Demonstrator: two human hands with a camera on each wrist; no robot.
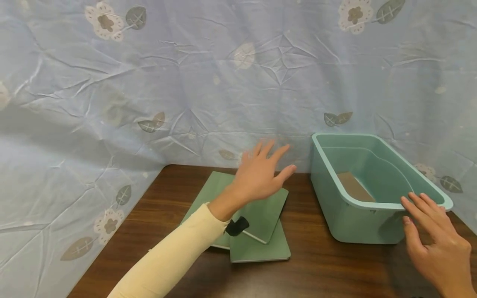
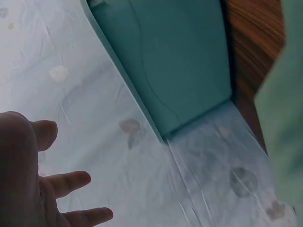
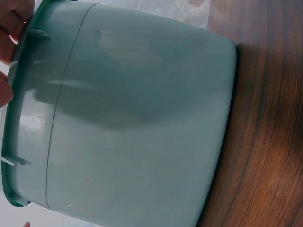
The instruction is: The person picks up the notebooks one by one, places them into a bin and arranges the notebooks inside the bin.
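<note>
At the bin's (image 1: 372, 225) near right corner, my right hand (image 1: 436, 236) rests nearly straight fingers on the rim (image 1: 384, 205), gripping nothing. Left of the bin, the green books (image 1: 266, 211) lie overlapping on the table (image 1: 316, 265); over them my left hand (image 1: 257, 176) has fingers spread wide, holding nothing. If I press the rim too hard, I think the bin could tip; a careless pull at one book may slide the others. A strip of table between books and bin gives room; behind the bin, the cloth (image 1: 279, 103) limits reaching.
</note>
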